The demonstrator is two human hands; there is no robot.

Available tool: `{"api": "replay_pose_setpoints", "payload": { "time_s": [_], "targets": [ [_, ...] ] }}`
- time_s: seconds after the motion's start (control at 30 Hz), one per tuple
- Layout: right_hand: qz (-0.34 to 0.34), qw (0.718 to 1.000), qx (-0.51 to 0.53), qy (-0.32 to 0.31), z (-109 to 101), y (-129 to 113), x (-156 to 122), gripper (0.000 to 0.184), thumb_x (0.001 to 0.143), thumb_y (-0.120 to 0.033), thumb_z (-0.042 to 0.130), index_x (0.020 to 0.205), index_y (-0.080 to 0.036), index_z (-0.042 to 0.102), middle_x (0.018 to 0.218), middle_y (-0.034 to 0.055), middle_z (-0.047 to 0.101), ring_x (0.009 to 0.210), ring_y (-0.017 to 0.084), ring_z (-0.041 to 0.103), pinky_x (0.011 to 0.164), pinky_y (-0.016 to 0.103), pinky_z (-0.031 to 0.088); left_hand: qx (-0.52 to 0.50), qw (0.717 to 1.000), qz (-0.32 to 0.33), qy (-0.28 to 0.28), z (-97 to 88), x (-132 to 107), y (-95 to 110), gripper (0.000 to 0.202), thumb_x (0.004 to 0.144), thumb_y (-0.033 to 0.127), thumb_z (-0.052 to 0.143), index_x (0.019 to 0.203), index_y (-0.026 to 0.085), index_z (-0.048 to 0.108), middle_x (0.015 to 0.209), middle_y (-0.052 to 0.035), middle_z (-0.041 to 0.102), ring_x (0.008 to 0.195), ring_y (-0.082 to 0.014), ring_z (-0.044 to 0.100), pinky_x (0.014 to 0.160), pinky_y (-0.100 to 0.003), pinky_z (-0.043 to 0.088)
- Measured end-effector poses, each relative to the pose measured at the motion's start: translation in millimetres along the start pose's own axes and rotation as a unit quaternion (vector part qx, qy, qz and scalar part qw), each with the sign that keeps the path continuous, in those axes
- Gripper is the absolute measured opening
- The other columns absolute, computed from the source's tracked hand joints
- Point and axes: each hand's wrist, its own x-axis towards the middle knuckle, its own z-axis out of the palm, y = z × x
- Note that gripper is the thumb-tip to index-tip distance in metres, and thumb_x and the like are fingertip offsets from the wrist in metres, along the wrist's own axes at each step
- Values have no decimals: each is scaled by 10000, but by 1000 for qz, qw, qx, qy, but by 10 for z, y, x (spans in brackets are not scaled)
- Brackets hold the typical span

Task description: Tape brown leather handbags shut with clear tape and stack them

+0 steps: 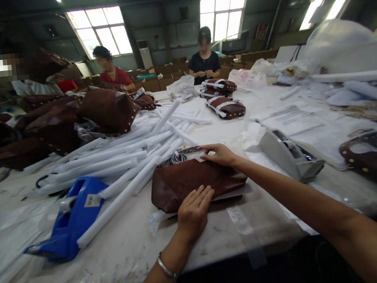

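Note:
A brown leather-look bag (179, 182) lies on the table in front of me, with a coiled pale cord (178, 157) and clear plastic at its far edge. My left hand (195, 210) rests flat on the near side of the bag, fingers stretched out. At the bag's far upper edge, my right hand (219, 155) has thumb and fingers closed on the rim, beside some white material. White sheet material pokes out beneath the bag at both ends.
Left of the bag are a blue tape dispenser (74, 219), white foam tubes (117, 159) and piled brown bags (105, 109). A grey tape dispenser (288, 156) stands to the right. Wrapped bags (227, 106) lie further back. Several people are across the table (212, 250).

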Motion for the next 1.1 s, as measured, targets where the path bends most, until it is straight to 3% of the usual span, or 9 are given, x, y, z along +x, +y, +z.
{"api": "replay_pose_setpoints", "payload": {
  "time_s": [0.2,0.33,0.53,0.63,0.73,0.9,1.0,1.1],
  "targets": [
    [-13,975,188,119,-231,64,-231,582,797,-404,745,1330,-219,605,924,12,691,860,182,652,876,350,546,6,1000,2,12,-5,4,-7,483,912,13,434,1328,203,589,1311,-14,667,1229,-163,616,1024,-332,528],
    [-3,967,244,72,-342,-2,-567,722,782,-383,769,1432,-235,492,989,26,686,883,178,658,868,348,558,8,1000,5,4,-2,2,-4,491,916,17,441,1348,208,574,1317,-20,662,1229,-170,617,1028,-337,521],
    [-18,989,149,-5,-357,-165,-1135,707,861,-334,697,1497,-250,399,983,36,744,900,194,697,946,379,553,36,999,11,-9,-11,2,7,529,921,6,441,1388,233,539,1358,-12,635,1249,-181,602,1040,-345,506],
    [-55,995,87,13,-242,-103,-1374,653,881,-292,672,1484,-276,422,995,21,758,921,206,716,957,383,563,47,998,24,-19,-15,-20,21,527,921,12,438,1389,231,540,1366,-23,630,1258,-189,596,1056,-350,495],
    [-150,988,13,42,-46,74,-1571,541,939,-184,544,1460,-301,457,1079,14,762,1059,201,695,1034,410,525,60,997,29,-37,-24,-1,88,491,922,33,440,1363,207,564,1356,-51,640,1253,-207,600,1062,-367,494],
    [-245,964,-65,76,135,289,-1691,439,987,-124,428,1355,-312,574,1230,15,706,1127,163,673,1089,406,491,84,989,16,-120,-10,201,236,431,924,54,401,1307,135,581,1468,-128,529,1358,-275,500,1087,-453,468],
    [-283,953,-88,68,107,290,-1699,387,1001,-138,458,1332,-285,594,1212,25,712,1169,168,648,1109,404,473,75,984,56,-149,59,260,242,529,920,44,372,1435,133,458,1549,-114,420,1428,-270,406,1152,-502,389],
    [-296,949,-99,46,80,249,-1809,358,997,-135,476,1286,-281,629,1251,32,691,1243,188,595,1127,439,452,58,986,59,-145,128,205,217,621,917,39,369,1524,159,320,1555,-92,412,1435,-245,395,1175,-495,358]
  ]
}}
